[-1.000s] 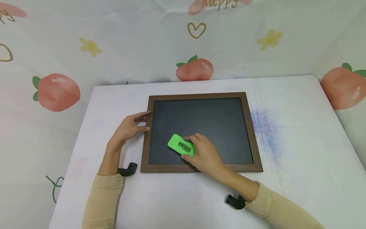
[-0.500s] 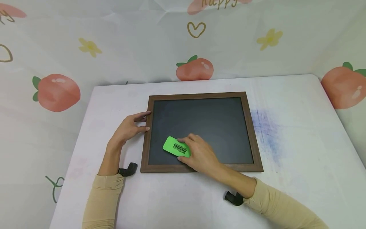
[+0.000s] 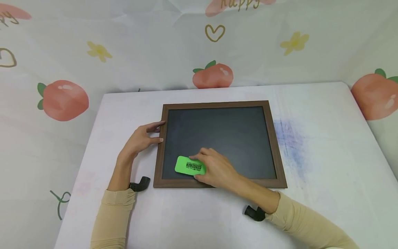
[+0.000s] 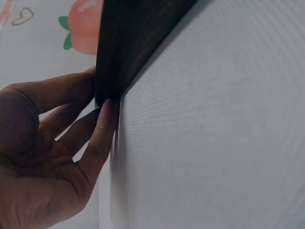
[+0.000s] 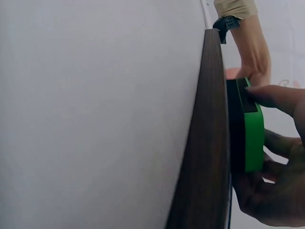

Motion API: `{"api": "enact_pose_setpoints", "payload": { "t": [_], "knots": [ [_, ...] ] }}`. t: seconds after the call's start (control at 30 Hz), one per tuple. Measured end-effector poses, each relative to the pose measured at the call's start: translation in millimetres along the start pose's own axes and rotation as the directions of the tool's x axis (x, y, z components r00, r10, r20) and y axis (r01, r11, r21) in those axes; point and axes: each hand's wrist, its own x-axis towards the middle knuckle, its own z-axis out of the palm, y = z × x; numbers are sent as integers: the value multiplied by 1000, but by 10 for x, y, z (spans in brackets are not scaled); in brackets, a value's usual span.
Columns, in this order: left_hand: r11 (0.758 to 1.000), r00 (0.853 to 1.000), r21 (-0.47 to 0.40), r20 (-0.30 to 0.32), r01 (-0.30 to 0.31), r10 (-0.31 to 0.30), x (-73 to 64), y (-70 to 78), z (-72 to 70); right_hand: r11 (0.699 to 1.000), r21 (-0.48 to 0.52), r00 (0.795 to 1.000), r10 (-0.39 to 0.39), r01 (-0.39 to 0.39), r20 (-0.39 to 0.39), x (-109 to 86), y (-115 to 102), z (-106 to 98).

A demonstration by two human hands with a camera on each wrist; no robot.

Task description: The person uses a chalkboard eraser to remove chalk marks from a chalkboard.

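A dark chalkboard [image 3: 224, 135] in a brown wooden frame [image 3: 276, 145] lies flat on the white table [image 3: 326, 166]. My right hand [image 3: 216, 169] grips a green eraser [image 3: 189, 165] [image 5: 253, 129] and holds it on the board near its front left corner. In the right wrist view the eraser's dark felt side lies against the board beside the frame [image 5: 207, 143]. My left hand [image 3: 140, 140] [image 4: 52, 157] rests with straight fingers [image 4: 102, 133] against the frame's left edge [image 4: 124, 43].
A peach-and-flower patterned cloth [image 3: 62, 100] hangs behind and around the table. A bluish smudge [image 3: 290, 141] marks the tabletop right of the frame. Black wrist camera mounts [image 3: 140, 183] sit at both cuffs.
My right hand has slid the green eraser down and to the left across the board, toward the front left corner. The left hand has stayed put on the frame.
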Motion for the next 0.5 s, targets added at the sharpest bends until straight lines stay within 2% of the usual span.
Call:
{"api": "enact_pose_setpoints", "payload": {
  "t": [0.33,0.5],
  "knots": [
    [1000,1000,-7,-2,19,-19,6,-31,21,998,8,988,-69,69,139,8,88,-100],
    [1000,1000,-13,-4,-3,3,-7,-31,11,995,3,979,-96,98,177,11,107,-169]
  ]
}}
